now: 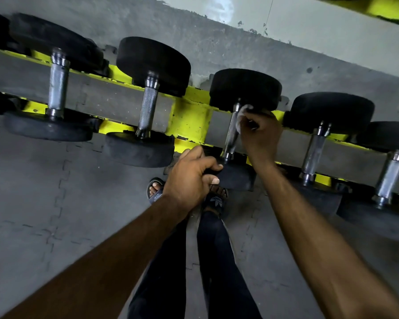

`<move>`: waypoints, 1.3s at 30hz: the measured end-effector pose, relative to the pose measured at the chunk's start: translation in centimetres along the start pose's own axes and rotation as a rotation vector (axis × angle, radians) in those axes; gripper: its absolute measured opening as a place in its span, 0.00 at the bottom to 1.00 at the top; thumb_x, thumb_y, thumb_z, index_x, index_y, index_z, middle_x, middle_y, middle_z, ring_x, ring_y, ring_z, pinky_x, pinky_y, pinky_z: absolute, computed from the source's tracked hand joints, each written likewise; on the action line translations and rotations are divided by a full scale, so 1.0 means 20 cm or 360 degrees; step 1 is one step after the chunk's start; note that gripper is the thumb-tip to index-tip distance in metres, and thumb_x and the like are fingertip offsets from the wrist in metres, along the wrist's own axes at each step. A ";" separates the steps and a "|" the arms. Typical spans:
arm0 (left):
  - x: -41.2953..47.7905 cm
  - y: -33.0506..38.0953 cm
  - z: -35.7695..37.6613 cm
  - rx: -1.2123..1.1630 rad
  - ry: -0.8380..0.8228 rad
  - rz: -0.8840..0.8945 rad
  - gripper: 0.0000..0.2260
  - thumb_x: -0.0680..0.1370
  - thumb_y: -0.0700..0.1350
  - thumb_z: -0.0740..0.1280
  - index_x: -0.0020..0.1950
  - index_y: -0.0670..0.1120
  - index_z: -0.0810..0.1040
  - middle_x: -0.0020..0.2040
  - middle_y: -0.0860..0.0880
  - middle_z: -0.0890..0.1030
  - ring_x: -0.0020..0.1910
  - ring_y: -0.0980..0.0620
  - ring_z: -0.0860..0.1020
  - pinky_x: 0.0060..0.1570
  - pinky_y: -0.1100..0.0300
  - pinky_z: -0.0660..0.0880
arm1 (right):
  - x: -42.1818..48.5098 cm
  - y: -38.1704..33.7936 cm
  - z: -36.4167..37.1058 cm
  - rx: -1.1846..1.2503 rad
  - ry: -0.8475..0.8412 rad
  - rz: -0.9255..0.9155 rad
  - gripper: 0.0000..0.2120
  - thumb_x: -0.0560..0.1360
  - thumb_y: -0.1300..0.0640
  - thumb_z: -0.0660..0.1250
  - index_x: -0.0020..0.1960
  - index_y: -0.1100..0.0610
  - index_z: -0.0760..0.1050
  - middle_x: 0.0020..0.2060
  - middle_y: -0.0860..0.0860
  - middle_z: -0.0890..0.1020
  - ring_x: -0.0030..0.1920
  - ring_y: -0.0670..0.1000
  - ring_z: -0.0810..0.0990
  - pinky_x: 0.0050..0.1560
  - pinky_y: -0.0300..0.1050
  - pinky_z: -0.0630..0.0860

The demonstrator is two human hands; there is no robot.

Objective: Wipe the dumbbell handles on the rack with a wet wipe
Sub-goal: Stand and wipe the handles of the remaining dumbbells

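The right hand (260, 134) has its grip pinched on a crumpled white wet wipe (244, 111), pressing it to the far end of a knurled chrome dumbbell handle (231, 134), just under the far black rubber head (244, 88). At 7 o'clock, the left hand (191, 178) has its grip curled over the near black rubber head (237, 178). The yellow steel rack (189, 118) carries neighbouring dumbbells at 9 o'clock (148, 109) and 3 o'clock (313, 153), both clear of the hands. Grey interlocking floor mats (44, 180) lie beneath.

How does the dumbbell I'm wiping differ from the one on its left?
The black-headed, steel-handled dumbbell being wiped has the right hand holding a white wet wipe on its handle and the left hand gripping its near head; the left neighbour dumbbell is untouched, with larger-looking heads. Both lie across the yellow rack.
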State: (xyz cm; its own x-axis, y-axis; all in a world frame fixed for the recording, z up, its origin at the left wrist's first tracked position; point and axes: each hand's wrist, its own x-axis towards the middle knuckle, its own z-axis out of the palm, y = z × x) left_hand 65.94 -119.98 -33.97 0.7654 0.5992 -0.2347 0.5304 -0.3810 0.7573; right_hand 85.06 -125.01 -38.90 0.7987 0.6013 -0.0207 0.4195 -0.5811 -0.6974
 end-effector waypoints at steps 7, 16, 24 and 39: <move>0.00 0.00 0.00 0.0021 0.0008 0.0011 0.09 0.68 0.42 0.77 0.46 0.49 0.83 0.41 0.54 0.67 0.44 0.49 0.70 0.43 0.54 0.72 | 0.04 -0.19 0.07 -0.0860 -0.0478 -0.0272 0.16 0.83 0.57 0.54 0.69 0.58 0.69 0.61 0.61 0.77 0.59 0.64 0.75 0.45 0.51 0.65; 0.00 -0.01 0.01 0.0003 0.0014 0.0028 0.10 0.67 0.42 0.77 0.47 0.48 0.84 0.41 0.54 0.68 0.44 0.48 0.71 0.43 0.53 0.73 | 0.04 -0.26 -0.06 -0.1296 -0.1751 -0.0958 0.10 0.78 0.62 0.63 0.58 0.63 0.71 0.55 0.61 0.76 0.57 0.62 0.78 0.44 0.48 0.70; -0.01 0.00 0.01 -0.0015 0.0036 0.0014 0.09 0.68 0.42 0.76 0.47 0.49 0.83 0.41 0.53 0.68 0.44 0.46 0.71 0.44 0.49 0.75 | 0.08 -0.28 -0.04 -0.1517 -0.1441 -0.1127 0.09 0.79 0.62 0.58 0.56 0.64 0.74 0.56 0.59 0.74 0.57 0.63 0.76 0.41 0.50 0.68; -0.02 0.01 0.00 -0.0027 0.0004 -0.0069 0.09 0.70 0.40 0.76 0.48 0.49 0.84 0.42 0.52 0.70 0.47 0.49 0.70 0.46 0.49 0.75 | -0.04 0.05 -0.08 0.0454 -0.0655 0.1152 0.09 0.69 0.70 0.68 0.38 0.58 0.82 0.37 0.57 0.84 0.39 0.54 0.82 0.44 0.52 0.82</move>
State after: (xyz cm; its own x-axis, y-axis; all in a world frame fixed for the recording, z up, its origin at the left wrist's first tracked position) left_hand 65.87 -120.33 -33.73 0.7411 0.6164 -0.2661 0.5567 -0.3426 0.7568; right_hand 85.43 -126.92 -38.45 0.5848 0.3202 -0.7453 -0.2974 -0.7702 -0.5642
